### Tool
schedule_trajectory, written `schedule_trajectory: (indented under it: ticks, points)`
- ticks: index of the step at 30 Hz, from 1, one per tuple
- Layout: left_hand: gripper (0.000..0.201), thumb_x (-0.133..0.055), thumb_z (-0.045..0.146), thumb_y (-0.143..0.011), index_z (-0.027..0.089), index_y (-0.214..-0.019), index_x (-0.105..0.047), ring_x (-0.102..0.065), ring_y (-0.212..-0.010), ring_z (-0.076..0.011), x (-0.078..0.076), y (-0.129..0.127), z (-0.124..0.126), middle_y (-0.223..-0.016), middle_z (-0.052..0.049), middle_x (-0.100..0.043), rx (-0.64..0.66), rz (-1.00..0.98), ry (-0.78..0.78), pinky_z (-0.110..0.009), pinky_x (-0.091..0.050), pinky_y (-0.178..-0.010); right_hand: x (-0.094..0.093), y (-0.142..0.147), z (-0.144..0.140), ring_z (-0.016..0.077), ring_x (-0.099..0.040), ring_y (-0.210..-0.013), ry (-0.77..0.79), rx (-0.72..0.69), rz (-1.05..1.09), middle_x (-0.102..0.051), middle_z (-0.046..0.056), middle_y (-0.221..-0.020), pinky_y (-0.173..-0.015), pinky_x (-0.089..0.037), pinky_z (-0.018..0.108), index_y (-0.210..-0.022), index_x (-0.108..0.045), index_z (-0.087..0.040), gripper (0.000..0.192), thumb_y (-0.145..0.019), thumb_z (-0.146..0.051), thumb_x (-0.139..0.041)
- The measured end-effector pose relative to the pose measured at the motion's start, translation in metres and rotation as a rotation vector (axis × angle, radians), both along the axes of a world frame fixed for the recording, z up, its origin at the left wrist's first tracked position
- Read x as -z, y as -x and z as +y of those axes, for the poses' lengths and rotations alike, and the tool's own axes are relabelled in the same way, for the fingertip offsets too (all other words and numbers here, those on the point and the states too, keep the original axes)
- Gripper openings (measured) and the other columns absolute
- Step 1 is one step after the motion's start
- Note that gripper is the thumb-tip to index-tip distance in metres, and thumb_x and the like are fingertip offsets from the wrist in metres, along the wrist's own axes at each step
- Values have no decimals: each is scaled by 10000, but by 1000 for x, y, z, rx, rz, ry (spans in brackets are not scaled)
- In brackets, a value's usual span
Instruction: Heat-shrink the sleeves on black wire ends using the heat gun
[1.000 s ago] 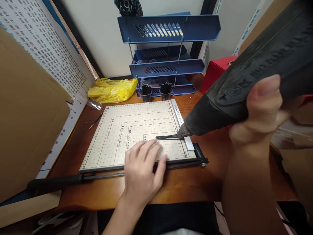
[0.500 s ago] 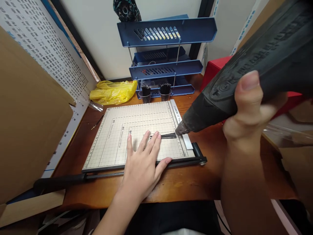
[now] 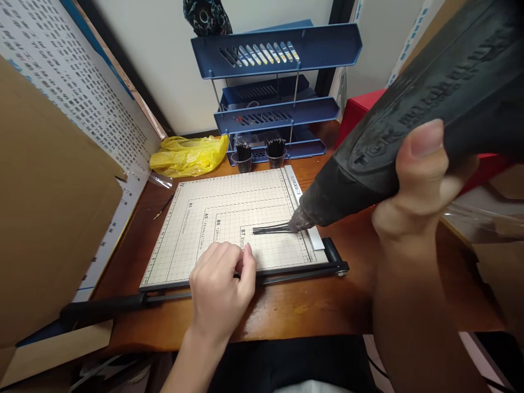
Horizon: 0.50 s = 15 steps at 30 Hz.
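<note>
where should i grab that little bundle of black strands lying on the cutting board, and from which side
Take the bundle of black strands at its left end, coming from the left hand side. It lies flat across the cutting board, the left tips are free and uncovered, while the right end sits under the nozzle of the heat gun held in the right hand. Pinching low with two fingers probably suits.

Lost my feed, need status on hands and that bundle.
Right hand grips heat gun, nozzle at black strands. Left hand curled on cutting board, clear of strands. Nothing between.
</note>
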<state>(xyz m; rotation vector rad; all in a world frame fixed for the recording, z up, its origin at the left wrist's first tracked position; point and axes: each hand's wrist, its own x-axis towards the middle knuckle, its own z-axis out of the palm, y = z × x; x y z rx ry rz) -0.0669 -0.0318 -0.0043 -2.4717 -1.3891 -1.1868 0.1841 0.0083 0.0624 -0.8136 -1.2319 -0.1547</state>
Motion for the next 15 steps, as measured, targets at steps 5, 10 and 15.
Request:
schedule_trajectory:
  ticks: [5,10,15]
  points:
    - [464,-604,136,-952,214,-603,-309,-299,-485,-95,3,-4,-6,-537,62,-308,-11,3,-7,-295,-255,-494,3,-3,2,311,-677,-1182,5,17,3,-711,-30,-1061,-1142,-474,511,-1127,-784,-320,385,-868,-591,-697]
    - [262,-625,253,-972,203,-726,-552,-467,-529,-117,2,-11,-15,-582,36,-520,-57,38,87,-284,-352,-521,4,0,3,296,-660,-1217,-9,26,-11,-703,-55,-1086,-1139,-479,551,-1144,-762,-379,349,-898,-598,-649]
    - [338,-564,329,-1009,153,-1290,-630,-620,-1200,-309,1,-22,-18,-1267,-103,-726,52,205,119,-501,-489,-1011,5,-2,3,286,-599,-1315,-18,65,-54,-690,-54,-1145,-1192,-407,531,-1216,-733,-376,384,-909,-585,-637]
